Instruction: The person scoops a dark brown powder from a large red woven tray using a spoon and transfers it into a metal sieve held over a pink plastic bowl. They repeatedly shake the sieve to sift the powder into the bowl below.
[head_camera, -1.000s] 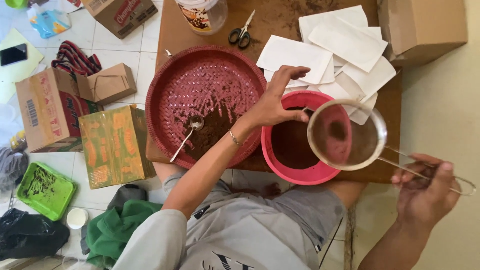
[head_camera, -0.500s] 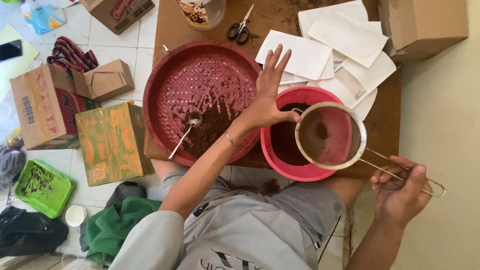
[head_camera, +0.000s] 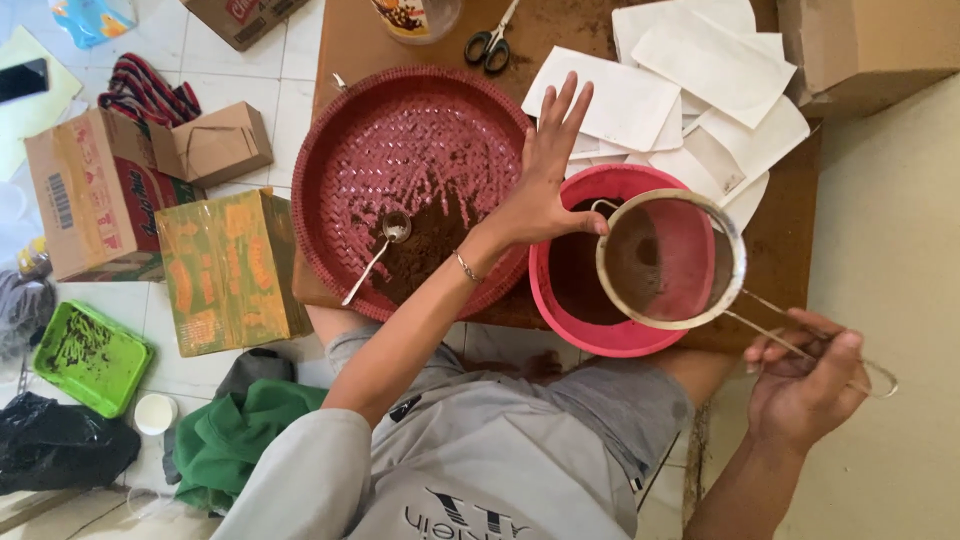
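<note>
My right hand (head_camera: 805, 378) grips the wire handle of a round metal sieve (head_camera: 668, 258) and holds it over a pink plastic bowl (head_camera: 600, 335) that has dark brown powder in it. My left hand (head_camera: 545, 170) is flat and open, fingers spread, its heel against the sieve's left rim above the bowl. To the left lies a red woven tray (head_camera: 400, 130) with a heap of brown powder and a metal spoon (head_camera: 380, 250) in it. Both stand on a low brown table (head_camera: 780, 230).
White paper envelopes (head_camera: 690, 80) lie spread at the back of the table, with scissors (head_camera: 490, 42) and a cardboard box (head_camera: 870, 45) near them. On the tiled floor at left are cardboard boxes (head_camera: 85, 195), a green tray (head_camera: 90, 355), green cloth (head_camera: 235, 445) and a black bag (head_camera: 55, 450).
The sieve has moved left, over the pink bowl. My left hand has opened flat against its rim.
</note>
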